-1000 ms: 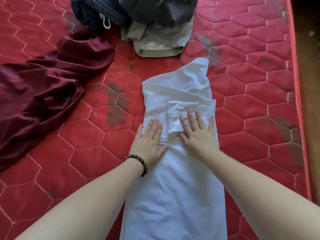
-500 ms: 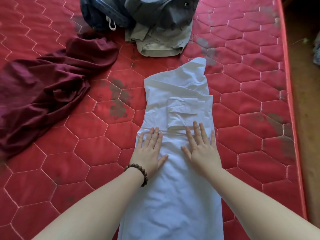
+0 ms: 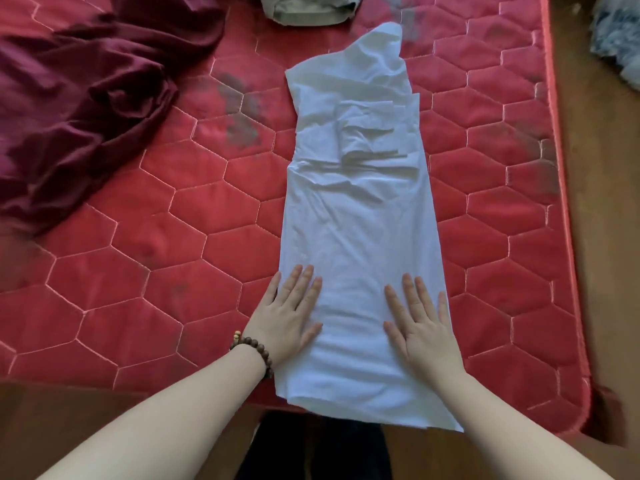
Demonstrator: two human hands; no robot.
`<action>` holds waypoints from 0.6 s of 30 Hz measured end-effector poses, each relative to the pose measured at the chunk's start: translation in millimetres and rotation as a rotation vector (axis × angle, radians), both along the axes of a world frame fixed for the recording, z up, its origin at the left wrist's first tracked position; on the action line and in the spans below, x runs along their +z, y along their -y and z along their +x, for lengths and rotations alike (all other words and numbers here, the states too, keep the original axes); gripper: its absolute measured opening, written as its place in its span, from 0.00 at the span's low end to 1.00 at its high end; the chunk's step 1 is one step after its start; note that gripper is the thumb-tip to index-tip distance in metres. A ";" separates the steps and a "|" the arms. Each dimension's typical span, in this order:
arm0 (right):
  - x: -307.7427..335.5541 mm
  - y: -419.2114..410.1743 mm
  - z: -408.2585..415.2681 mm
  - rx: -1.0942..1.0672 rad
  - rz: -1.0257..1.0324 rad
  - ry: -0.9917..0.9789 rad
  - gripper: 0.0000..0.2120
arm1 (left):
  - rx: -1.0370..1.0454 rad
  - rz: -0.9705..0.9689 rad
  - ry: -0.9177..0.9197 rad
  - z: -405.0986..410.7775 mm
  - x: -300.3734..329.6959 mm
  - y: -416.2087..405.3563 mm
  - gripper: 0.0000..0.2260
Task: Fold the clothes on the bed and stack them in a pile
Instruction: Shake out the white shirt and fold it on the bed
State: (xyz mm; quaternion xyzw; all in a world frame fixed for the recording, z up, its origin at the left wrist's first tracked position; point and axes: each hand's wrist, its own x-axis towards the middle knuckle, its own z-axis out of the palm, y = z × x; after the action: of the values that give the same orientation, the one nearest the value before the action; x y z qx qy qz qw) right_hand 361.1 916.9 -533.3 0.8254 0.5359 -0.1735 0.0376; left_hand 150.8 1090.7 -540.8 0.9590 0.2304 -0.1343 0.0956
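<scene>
The white garment (image 3: 360,216) lies flat on the red mattress (image 3: 173,258), folded lengthwise into a long narrow strip that runs from the near edge of the bed away toward the far side, its near end hanging a little over the edge. A smaller folded flap sits on its upper half, and the far end rises to a crumpled point. Both hands press flat on the near part of the strip, fingers straight and spread, gripping nothing: the left hand (image 3: 289,318) on the strip's left border, partly on the mattress, with a bead bracelet (image 3: 254,351) at the wrist; the right hand (image 3: 420,327) near the right border. A maroon cloth (image 3: 79,98) lies rumpled to the far left, apart from the strip. A beige garment (image 3: 308,8) shows at the top edge. No container is in view. Brown floor (image 3: 602,271) borders the bed on the right.
</scene>
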 end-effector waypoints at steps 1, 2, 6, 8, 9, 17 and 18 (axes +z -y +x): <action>2.0 11.2 -5.1 0.004 -0.037 -0.001 0.28 | -0.010 -0.010 0.003 -11.5 1.5 7.2 0.31; 4.2 21.7 -8.6 0.017 -0.068 0.000 0.28 | -0.022 -0.019 0.002 -21.6 2.9 13.1 0.30; 19.1 53.9 -1.9 0.076 -0.103 -0.001 0.27 | -0.106 -0.021 0.027 -53.6 10.2 22.4 0.25; 29.4 68.2 10.2 0.002 -0.056 -0.002 0.26 | -0.168 -0.015 0.065 -66.9 12.8 20.0 0.26; 33.0 76.2 17.2 -0.024 -0.041 0.012 0.26 | -0.196 -0.001 0.083 -71.7 14.6 19.2 0.30; 45.9 94.1 21.3 0.267 -0.028 0.026 0.41 | -0.302 -0.093 0.107 -68.7 29.2 32.8 0.31; 47.8 90.2 18.5 0.320 0.000 0.003 0.39 | -0.284 -0.139 0.087 -65.5 31.2 33.4 0.26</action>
State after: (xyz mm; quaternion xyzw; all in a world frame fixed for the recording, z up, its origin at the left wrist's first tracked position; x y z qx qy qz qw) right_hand 379.7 826.7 -485.5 0.7296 0.6606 -0.1642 0.0656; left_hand 85.3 1057.3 -509.6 0.9779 0.0785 -0.1205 0.1519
